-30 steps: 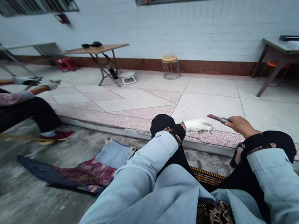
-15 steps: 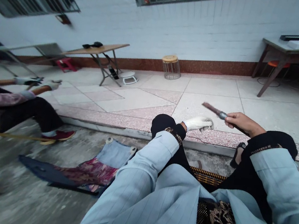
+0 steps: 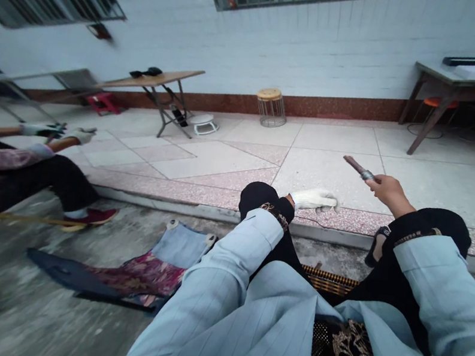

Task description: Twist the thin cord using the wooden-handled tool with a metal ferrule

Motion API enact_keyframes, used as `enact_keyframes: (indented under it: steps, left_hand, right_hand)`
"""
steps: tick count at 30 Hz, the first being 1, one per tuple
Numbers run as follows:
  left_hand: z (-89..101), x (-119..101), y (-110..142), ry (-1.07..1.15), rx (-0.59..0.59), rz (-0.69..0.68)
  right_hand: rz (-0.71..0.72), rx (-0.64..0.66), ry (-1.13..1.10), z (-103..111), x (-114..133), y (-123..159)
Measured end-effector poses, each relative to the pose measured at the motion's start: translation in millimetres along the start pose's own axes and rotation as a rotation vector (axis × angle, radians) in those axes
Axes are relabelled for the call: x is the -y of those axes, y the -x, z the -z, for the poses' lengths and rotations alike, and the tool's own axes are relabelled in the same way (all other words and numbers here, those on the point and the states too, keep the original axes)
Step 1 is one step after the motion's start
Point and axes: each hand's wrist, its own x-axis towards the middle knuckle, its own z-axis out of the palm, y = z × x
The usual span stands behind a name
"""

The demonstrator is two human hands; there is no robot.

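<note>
I sit with my knees up, in a light blue jacket. My left hand (image 3: 314,200), in a white knit glove, rests past my left knee with its fingers curled; whether it holds anything is hidden. My bare right hand (image 3: 388,190) is raised above my right knee, closed on a short reddish-brown stick with a metal band (image 3: 360,167), its free end pointing up and left. A thin dark strand lies on the floor edge just below the gloved hand.
A gloved person (image 3: 16,165) sits at the left, working a long bamboo strip. Patterned cloth (image 3: 143,275) lies on the concrete. A folding table (image 3: 153,80), a wire stool (image 3: 271,107) and a grey table (image 3: 472,80) stand along the wall.
My right hand has lifted and moved right with the stick, whose free end now tilts upward instead of lying level. The gloved left hand has stayed in place.
</note>
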Motion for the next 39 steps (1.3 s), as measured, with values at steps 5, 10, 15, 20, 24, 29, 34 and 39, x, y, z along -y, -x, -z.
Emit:
enact_keyframes:
  steps: [5,10,15,20,24,29,34,39]
  left_hand:
    - [1.3,1,0,-0.023,-0.085,-0.016]
    - [1.0,-5,-13,-0.024,-0.147,-0.106]
    - [0.9,-1,-20,-0.045,-0.168,-0.144]
    - [-1.7,4,-12,-0.048,-0.078,-0.130]
    - [1.3,8,-8,-0.035,-0.030,-0.092]
    - [3.8,12,-9,-0.042,0.023,-0.006]
    - [1.8,15,-12,-0.071,-0.009,0.059]
    - [2.6,19,-14,-0.101,-0.069,0.087]
  right_hand:
    - [0.178,0.127,0.379,-7,-1,7]
    - [0.403,0.693,0.256,-12,0,14]
    - [0.492,1.086,-0.173,4,12,26]
    - [0.355,0.674,-0.593,18,26,33]
    - [0.149,0.300,-0.816,8,22,22]
    - [0.083,0.204,-0.585,-4,12,10]
    - [0.142,0.172,-0.071,-8,9,9]
    - [0.296,0.260,0.265,-16,4,11]
